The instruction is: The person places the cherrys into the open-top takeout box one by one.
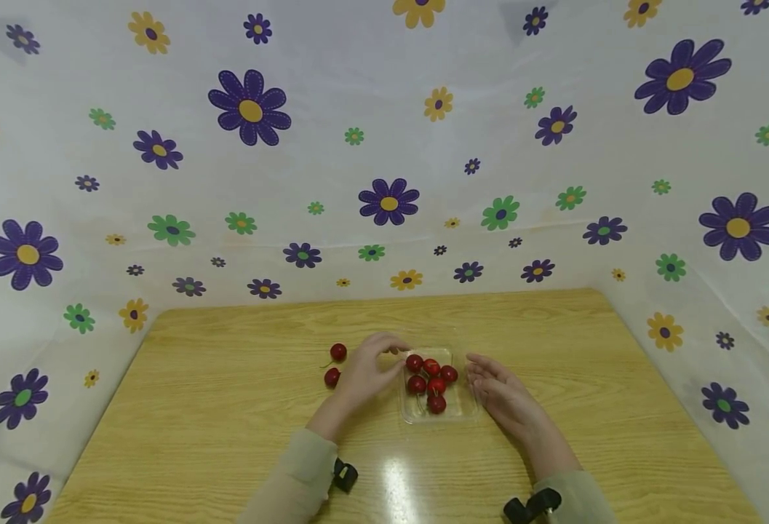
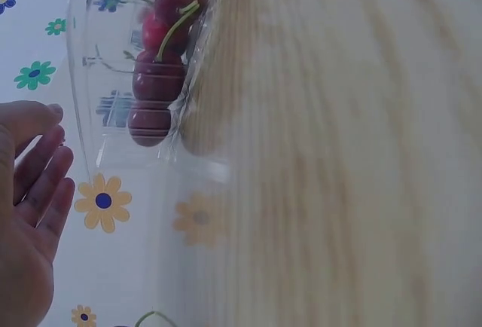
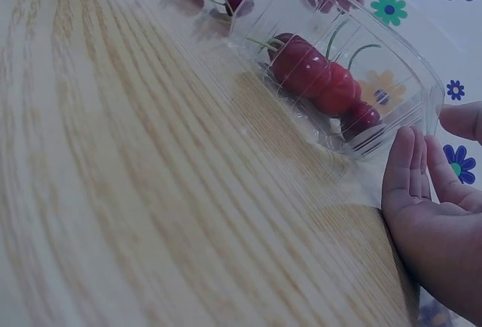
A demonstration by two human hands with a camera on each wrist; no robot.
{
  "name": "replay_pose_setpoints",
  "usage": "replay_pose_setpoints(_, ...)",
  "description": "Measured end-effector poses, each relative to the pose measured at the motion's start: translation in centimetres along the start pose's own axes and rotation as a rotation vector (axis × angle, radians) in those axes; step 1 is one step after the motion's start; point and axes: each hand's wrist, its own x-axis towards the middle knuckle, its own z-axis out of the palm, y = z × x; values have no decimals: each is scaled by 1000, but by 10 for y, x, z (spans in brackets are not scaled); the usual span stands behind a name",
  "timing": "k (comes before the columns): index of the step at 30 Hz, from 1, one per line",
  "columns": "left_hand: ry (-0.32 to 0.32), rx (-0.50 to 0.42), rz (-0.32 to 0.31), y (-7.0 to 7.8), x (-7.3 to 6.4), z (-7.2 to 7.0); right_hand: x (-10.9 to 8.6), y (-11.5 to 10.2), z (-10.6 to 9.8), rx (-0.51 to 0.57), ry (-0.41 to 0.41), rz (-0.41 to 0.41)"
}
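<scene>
Several red cherries [image 1: 436, 386], some with green stems, lie in a clear plastic box [image 1: 439, 420] on the table. At the box's left side is my left hand [image 1: 370, 371], its fingers bent loosely near the rim; the left wrist view shows nothing between thumb and fingers. On the other side, my right hand [image 1: 508, 400] has fairly straight fingers close against the box wall, with the thumb by the rim in the right wrist view. Whether it touches the box I cannot tell. Left of my left hand lie two loose cherries, one farther back [image 1: 338, 352] and one nearer [image 1: 332, 377].
The wooden table [image 1: 227, 437] runs up to a white flowered cloth [image 1: 319, 167] at the back and sides. A black strap [image 1: 345, 474] circles the left wrist, another strap [image 1: 532, 505] the right. Light glares off the tabletop in front of the box.
</scene>
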Motion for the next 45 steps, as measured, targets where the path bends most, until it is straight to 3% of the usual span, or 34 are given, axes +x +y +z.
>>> replay_pose_setpoints(11, 60, -9, 16, -13, -5, -15, 2, 1, -1, -12, -11, -1)
replay_pose_setpoints(32, 127, -42, -58, -43, -16, -43, 1, 0, 0, 22, -45, -27)
replay_pose_setpoints(37, 145, -26, -44, -52, -19, -48, 1, 0, 0, 32, -52, -32)
replay_pose_setpoints(42, 176, 2, -19, -54, -21, -53, 0, 0, 1, 30, -39, -26)
replay_pose_setpoints(45, 178, -2, -36, -54, -22, -56, 0, 0, 1, 32, -37, -26)
